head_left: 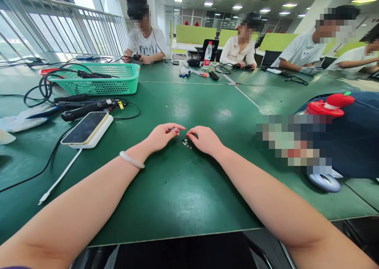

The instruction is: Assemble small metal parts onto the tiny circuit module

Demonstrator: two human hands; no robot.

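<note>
On the green table, several tiny white, dark and reddish pieces lie in a small group between my hands. My left hand, with a pale bangle on its wrist, is left of them, thumb and fingers curled together around something small and whitish that I cannot make out. My right hand is just right of the pieces, its thumb and index finger pinched close together; whatever it holds, if anything, is too small to name. The fingertips of both hands are near each other but apart.
At the left are a phone on a white block, black cables, handheld tools and a green basket. A dark bag and a mouse-like object lie right. A bottle stands further back; several people sit beyond.
</note>
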